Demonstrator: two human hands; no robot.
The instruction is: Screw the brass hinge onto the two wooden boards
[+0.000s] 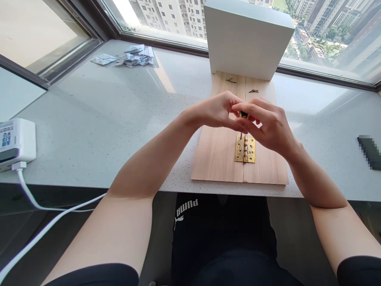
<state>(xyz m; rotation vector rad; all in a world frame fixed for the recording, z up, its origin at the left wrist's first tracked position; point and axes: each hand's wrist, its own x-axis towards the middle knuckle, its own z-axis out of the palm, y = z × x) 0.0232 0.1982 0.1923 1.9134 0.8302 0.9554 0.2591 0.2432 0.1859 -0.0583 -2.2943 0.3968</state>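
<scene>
Both hands meet above a brass hinge (250,149) that lies open across the seam of two light wooden boards (218,155). A screwdriver (243,114) with a black and yellow handle stands upright between my fingers, its thin shaft pointing down at the hinge's upper left corner. My right hand (269,121) is closed round the handle. On the other side my left hand (220,111) is closed on the lower part of the screwdriver, its fingertips partly hidden. The tip meets the left leaf, where I cannot make out a screw.
Small screws (231,80) lie on the left board and more screws (253,91) on the right one. A white box (248,39) stands at the far end of the boards. Folded papers (137,55), a white power strip (26,139) and a blurred dark object (369,151) are on the counter.
</scene>
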